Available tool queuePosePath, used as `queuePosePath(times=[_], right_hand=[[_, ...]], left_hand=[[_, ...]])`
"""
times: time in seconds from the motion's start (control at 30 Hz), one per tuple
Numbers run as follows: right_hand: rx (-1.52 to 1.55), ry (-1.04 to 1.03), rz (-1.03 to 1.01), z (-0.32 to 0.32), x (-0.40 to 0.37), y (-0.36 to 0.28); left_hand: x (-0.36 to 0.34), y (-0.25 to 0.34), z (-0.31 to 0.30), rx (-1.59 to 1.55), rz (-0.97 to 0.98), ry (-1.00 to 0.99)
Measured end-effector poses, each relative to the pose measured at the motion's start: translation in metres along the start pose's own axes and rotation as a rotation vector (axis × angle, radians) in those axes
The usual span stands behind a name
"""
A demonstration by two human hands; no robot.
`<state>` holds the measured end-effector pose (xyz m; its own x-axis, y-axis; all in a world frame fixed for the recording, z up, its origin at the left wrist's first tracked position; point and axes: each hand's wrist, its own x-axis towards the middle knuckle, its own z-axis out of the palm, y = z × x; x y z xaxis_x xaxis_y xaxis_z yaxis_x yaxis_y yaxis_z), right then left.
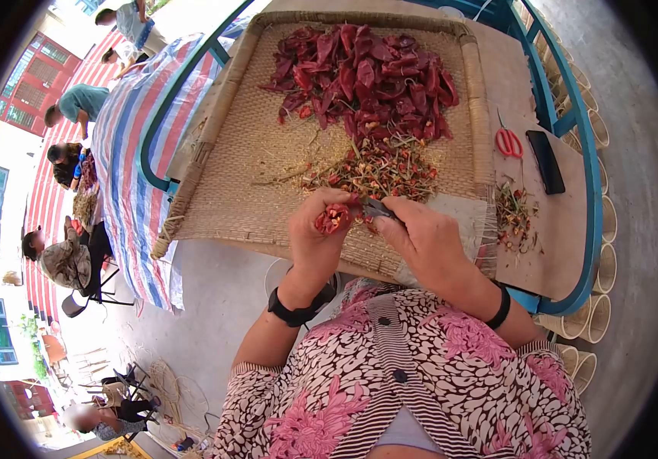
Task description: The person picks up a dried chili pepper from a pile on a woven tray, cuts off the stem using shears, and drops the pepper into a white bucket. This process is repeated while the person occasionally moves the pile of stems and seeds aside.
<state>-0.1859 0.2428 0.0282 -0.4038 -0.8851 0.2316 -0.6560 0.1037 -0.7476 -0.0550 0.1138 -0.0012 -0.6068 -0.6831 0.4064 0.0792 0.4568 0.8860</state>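
Observation:
My left hand point(317, 233) is closed around a dried red pepper point(333, 219), its cut, seedy inside showing. In my right hand point(430, 239) is a small dark cutting tool point(378, 210), its blade end against the pepper; its exact kind is partly hidden by my fingers. Both hands are above the near edge of a woven tray point(229, 183). Just beyond them lies a pile of cut stems and seeds point(382, 170). Farther back is a large heap of dried red pepper pieces point(363, 73).
Red-handled scissors point(508, 142) and a black phone point(545, 161) lie on the board right of the tray, near more stem scraps point(516, 214). A blue metal frame point(595, 214) surrounds it. Several people work by a striped sheet point(141, 153) at left. Stacked baskets point(600, 268) stand at right.

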Motion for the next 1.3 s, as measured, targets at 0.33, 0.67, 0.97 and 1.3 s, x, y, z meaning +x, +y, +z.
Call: queuePosePath(times=[0.33,0.67,0.97,1.3], right_hand=[[0.948,-0.343,0.442,0.003,0.006,0.023],[1.576,-0.459,0.739,0.007,0.002,0.021],[0.175,0.014,0.041,0.014,-0.003,0.018],[1.506,-0.502,0.670,0.005,-0.007,0.017]], left_hand=[[-0.011,-0.017,0.009,-0.145,0.057,0.035],[-0.015,-0.017,0.017,-0.440,-0.139,0.049],[-0.006,0.001,0.010,-0.315,-0.276,-0.088],[-0.012,-0.007,-0.003,-0.919,-0.562,-0.264]])
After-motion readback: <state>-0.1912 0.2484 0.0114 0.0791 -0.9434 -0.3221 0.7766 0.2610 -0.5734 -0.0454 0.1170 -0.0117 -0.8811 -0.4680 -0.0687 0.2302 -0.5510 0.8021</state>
